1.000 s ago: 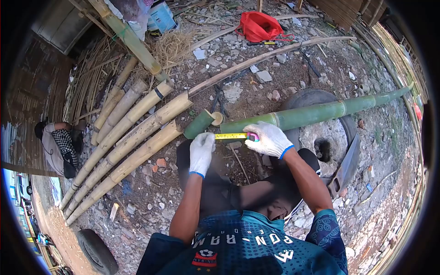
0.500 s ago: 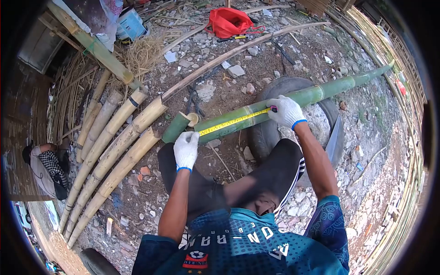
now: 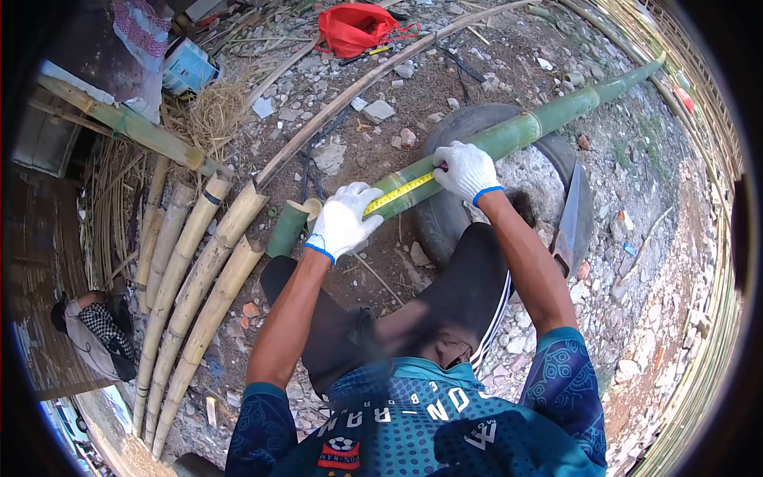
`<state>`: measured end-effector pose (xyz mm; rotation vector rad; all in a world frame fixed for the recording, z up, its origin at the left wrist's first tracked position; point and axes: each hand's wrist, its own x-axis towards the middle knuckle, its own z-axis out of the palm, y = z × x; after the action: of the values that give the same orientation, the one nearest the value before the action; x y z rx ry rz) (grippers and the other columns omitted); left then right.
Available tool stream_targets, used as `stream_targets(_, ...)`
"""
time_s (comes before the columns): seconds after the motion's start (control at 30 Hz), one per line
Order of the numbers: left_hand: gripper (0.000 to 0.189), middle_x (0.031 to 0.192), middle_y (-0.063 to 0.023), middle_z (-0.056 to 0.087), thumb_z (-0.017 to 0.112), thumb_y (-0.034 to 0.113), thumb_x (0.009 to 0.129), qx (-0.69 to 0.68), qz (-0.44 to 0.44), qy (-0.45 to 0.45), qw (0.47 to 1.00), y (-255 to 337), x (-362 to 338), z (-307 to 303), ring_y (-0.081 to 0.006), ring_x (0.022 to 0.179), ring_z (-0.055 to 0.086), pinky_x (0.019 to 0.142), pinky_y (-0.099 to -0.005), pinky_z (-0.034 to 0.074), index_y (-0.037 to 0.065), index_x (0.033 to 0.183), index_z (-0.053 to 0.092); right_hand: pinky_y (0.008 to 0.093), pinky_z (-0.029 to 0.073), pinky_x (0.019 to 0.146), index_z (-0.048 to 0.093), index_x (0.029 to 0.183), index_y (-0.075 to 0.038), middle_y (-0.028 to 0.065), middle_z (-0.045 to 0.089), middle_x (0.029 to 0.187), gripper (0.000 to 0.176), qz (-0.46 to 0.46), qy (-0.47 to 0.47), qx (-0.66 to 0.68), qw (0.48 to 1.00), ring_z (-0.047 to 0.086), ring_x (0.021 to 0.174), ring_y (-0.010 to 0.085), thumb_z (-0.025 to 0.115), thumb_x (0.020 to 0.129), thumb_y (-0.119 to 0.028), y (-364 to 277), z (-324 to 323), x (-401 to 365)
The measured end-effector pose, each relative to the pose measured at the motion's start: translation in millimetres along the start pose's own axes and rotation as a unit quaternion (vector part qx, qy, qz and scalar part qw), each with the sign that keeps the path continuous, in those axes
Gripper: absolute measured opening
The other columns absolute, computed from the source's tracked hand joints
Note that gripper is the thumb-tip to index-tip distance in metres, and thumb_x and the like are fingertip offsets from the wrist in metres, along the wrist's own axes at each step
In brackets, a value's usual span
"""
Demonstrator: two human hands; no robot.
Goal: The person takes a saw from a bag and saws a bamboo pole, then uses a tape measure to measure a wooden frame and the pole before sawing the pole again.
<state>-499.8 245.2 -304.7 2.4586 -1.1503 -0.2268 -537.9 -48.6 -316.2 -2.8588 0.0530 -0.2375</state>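
Note:
A green bamboo pole (image 3: 509, 137) lies slantwise, resting across an old tire (image 3: 569, 159). Along its near part runs a yellow measuring tape (image 3: 400, 195). My left hand (image 3: 343, 222), in a white glove, grips the pole's near end, fingers over the top and thumb on the lower side; the tape's left end disappears at this hand. My right hand (image 3: 467, 171), also gloved, is closed round the tape's other end against the pole, mostly hiding the tape case. A short green bamboo piece (image 3: 287, 230) stands by the pole's cut end.
Dry bamboo poles (image 3: 208, 290) lie at the left. A hand saw (image 3: 569, 219) rests by the tire at the right. Beyond the pole are a long split strip (image 3: 342, 99), a red bag (image 3: 354, 28) and a blue-white bucket (image 3: 189, 67). Another person (image 3: 99, 334) is at the far left.
My left hand has moved onto the pole's end and spread over it, and less tape shows between my hands. The camera view has shifted, moving the surroundings left and up.

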Motion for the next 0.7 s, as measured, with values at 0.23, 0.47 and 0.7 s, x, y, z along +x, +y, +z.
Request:
stream_targets(0.23, 0.061, 0.133, -0.0170, 0.061, 0.076, 0.031, 0.083, 0.026, 0.047, -0.069, 0.996, -8.2, 6.2, -16.6, -0.0388, 0.122, 0.059, 0.106, -0.0464, 0.049, 0.011, 0.137, 0.061, 0.0491, 0.057, 0.073, 0.075, 0.087, -0.017, 0.0127, 0.071, 0.090, 0.012, 0.003, 0.009, 0.004, 1.000, 0.070, 0.085, 0.0352, 0.070, 0.078, -0.024, 0.8, 4.0, -1.1)
stream_targets(0.47, 0.061, 0.132, -0.0168, 0.060, 0.076, 0.031, 0.083, 0.049, 0.071, -0.080, 0.993, -9.8, 9.7, -19.4, -0.0384, 0.120, 0.060, 0.105, -0.0464, 0.050, 0.011, 0.138, 0.060, 0.0490, 0.057, 0.073, 0.075, 0.087, -0.016, 0.0129, 0.071, 0.089, 0.013, 0.007, 0.013, 0.005, 1.000, 0.070, 0.084, 0.0358, 0.071, 0.077, -0.023, 0.0, 3.1, -2.1)
stream_targets(0.7, 0.048, 0.126, -0.0171, 0.061, 0.061, 0.013, 0.086, 0.033, 0.075, -0.090, 0.993, -12.7, 16.2, -18.4, -0.0378, 0.115, 0.062, 0.102, -0.0470, 0.050, 0.010, 0.134, 0.063, 0.0491, 0.057, 0.073, 0.075, 0.086, -0.016, 0.0130, 0.071, 0.088, 0.012, -0.012, 0.026, 0.020, 0.999, 0.070, 0.084, 0.0362, 0.070, 0.078, -0.023, 0.9, -2.6, -7.7)
